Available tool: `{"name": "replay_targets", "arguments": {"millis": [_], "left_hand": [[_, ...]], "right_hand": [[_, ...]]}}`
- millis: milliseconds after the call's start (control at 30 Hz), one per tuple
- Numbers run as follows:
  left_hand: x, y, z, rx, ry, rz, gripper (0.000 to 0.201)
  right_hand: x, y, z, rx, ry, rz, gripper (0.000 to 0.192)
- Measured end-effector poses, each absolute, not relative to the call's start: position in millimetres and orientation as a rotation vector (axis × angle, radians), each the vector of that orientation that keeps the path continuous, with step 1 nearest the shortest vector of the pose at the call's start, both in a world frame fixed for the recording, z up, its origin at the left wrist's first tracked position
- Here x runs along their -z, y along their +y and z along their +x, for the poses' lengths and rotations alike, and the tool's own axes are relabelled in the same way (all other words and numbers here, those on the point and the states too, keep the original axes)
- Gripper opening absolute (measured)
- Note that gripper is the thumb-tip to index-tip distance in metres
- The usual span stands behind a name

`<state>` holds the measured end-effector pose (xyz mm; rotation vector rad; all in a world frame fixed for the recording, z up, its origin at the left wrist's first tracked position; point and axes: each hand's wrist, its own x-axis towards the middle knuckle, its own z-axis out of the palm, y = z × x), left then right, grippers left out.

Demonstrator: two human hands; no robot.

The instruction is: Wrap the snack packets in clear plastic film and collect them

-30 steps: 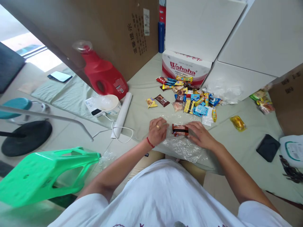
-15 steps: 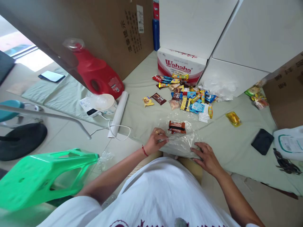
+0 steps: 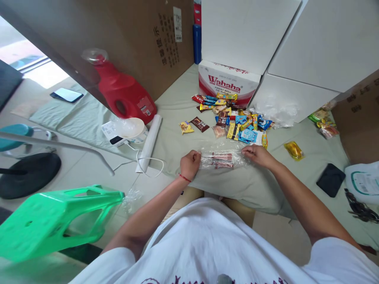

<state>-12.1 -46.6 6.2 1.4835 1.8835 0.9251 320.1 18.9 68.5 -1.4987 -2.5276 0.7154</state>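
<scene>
A reddish-brown snack bundle [image 3: 222, 159] lies on the green sheet, with clear plastic film [image 3: 207, 154] stretched over it. My left hand [image 3: 190, 165], with a red string at its wrist, is closed on the film's left side. At the opposite side my right hand [image 3: 257, 154] pinches the film between thumb and fingers. The film pulls into wrinkles across the bundle and partly blurs it. Just beyond lies a pile of small wrapped snacks [image 3: 237, 125], with a yellow packet [image 3: 186, 127] and a dark brown packet [image 3: 200, 124] at its left.
A Wahaha carton [image 3: 227, 82] stands behind the snacks. Crumpled clear plastic [image 3: 278, 110] lies at its right. To the left are a white roll [image 3: 149, 142], a paper tub [image 3: 134, 131], a red jug [image 3: 126, 94] and a green stool [image 3: 59, 221]. A black wallet-like item [image 3: 331, 180] lies right.
Both hands have moved forward, carrying the near edge of the film over the brown bundle. The film now covers the bundle, and both hands have closed on it.
</scene>
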Motion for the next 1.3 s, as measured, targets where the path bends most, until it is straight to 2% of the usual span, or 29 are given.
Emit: {"name": "replay_targets", "arguments": {"millis": [133, 233, 300, 400, 433, 533, 667, 833, 1000, 1100, 1233, 1300], "left_hand": [[-2, -35, -7, -0.705, 2.166, 1.808, 0.016], [-2, -33, -6, -0.716, 2.221, 1.814, 0.021], [-3, -33, -6, -0.746, 2.215, 1.787, 0.037], [-1, -31, -6, -0.724, 2.181, 1.806, 0.053], [0, -30, -5, -0.709, 2.173, 1.82, 0.054], [4, -28, -4, -0.684, 2.154, 1.831, 0.046], [5, -25, -6, -0.713, 2.035, 1.82, 0.016], [1, -25, -7, -0.753, 1.931, 1.807, 0.024], [0, -21, -14, -0.784, 1.884, 1.721, 0.027], [-5, -21, -35, -0.85, 1.672, 1.649, 0.023], [-19, -30, -60, -0.911, 1.286, 1.48, 0.011], [-25, -34, -60, -0.907, 1.343, 1.327, 0.01]], "right_hand": [[-67, 52, 291, -0.342, -2.749, -1.815, 0.024], [-65, 67, 258, -0.128, -2.78, -1.627, 0.026], [-61, 75, 234, -0.136, -2.846, -1.448, 0.027], [-50, 87, 207, -0.239, -2.91, -1.432, 0.041], [-48, 91, 202, -0.288, -2.921, -1.44, 0.036], [-48, 101, 197, -0.439, -2.95, -1.329, 0.017], [-69, 100, 203, -0.533, -2.933, -1.065, 0.015], [-88, 59, 213, -0.47, -2.991, -0.95, 0.024], [-65, 12, 229, -0.381, -3.116, -0.656, 0.031], [-53, -2, 237, -0.398, -3.068, -0.595, 0.04], [-46, -10, 243, -0.459, -2.935, -0.587, 0.039], [-43, -12, 244, -0.475, -2.888, -0.6, 0.038]]}}
